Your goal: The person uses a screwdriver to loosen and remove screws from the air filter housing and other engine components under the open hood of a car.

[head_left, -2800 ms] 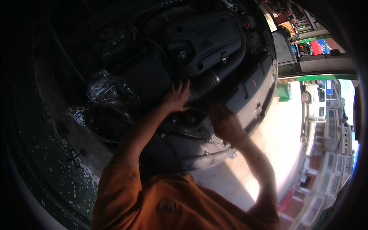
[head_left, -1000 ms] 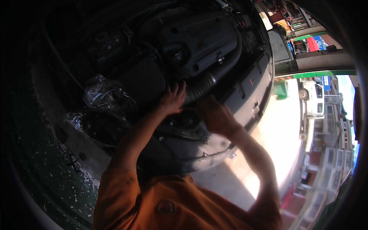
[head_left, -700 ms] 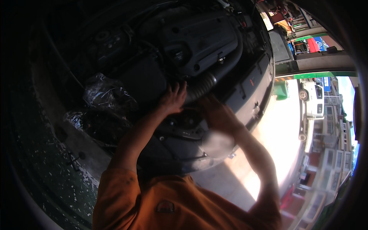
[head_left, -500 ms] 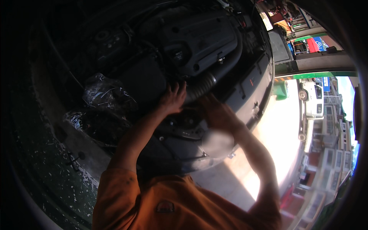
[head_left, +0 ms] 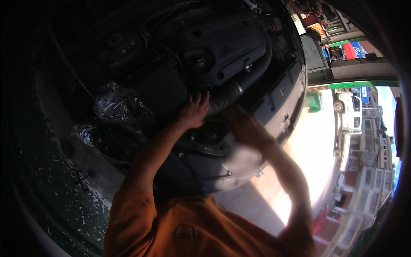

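In an open engine bay, a ribbed air intake hose (head_left: 226, 97) runs from the dark engine cover (head_left: 227, 45) down to a black box (head_left: 160, 89). My left hand (head_left: 195, 112) lies at the hose's lower end, beside the box. Its fingers are spread and stretched out, touching the dark parts there. My right hand (head_left: 244, 126) reaches in from the other side, just below the ribbed section. Blur and shadow hide its fingertips, so whether it grips anything cannot be seen. Dark parts sit in the gap between my two wrists.
Crumpled clear plastic (head_left: 117, 103) lies left of my left forearm, over the bay's edge. The car's front panel (head_left: 278, 107) curves along the right. A pale blurred disc (head_left: 243, 159) shows beneath my right wrist. Outside are a green bin (head_left: 314, 101) and a white truck (head_left: 347, 111).
Both hands stay at nearly the same places by the hose. My right hand has shifted very slightly and is still smeared by motion.
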A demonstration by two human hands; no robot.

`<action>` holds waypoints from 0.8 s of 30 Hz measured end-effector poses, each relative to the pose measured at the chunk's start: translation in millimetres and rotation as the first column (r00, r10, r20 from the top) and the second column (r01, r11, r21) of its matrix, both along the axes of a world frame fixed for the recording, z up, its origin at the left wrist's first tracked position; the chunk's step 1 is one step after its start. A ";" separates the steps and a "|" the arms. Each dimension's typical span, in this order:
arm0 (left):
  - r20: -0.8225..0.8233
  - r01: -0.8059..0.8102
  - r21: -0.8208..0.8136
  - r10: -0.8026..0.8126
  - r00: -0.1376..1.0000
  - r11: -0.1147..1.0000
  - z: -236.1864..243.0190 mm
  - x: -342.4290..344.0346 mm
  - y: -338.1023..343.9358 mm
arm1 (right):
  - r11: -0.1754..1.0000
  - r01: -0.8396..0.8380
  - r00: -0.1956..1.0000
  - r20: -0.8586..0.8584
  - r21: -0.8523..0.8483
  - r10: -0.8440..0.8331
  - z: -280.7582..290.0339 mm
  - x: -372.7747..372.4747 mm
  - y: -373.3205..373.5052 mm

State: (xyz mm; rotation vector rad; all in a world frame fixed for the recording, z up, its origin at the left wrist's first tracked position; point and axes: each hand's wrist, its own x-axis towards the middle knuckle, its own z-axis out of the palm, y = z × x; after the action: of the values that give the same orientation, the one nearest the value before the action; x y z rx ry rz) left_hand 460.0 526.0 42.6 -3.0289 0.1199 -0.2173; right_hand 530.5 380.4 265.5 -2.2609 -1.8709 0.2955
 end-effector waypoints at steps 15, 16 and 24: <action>-0.031 0.013 -0.062 -0.015 0.999 0.998 4.0 -1.3 0.7 | 0.995 0.075 0.997 0.017 -0.064 -0.074 -5.6 1.5 -2.5; -0.031 0.013 -0.059 -0.015 0.999 0.998 3.6 -0.9 1.0 | 0.993 0.098 0.995 0.008 -0.065 -0.098 -5.6 1.0 -2.0; -0.043 0.018 -0.040 -0.020 0.999 0.999 8.9 0.1 1.0 | 0.992 0.119 0.993 -0.018 -0.039 -0.120 -8.1 3.9 -4.0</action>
State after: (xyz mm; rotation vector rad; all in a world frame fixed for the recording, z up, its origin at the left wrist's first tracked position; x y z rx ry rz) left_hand 460.1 527.0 51.6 -3.0742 0.1492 -0.1567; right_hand 534.4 376.4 257.4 -2.3738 -1.7257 0.3370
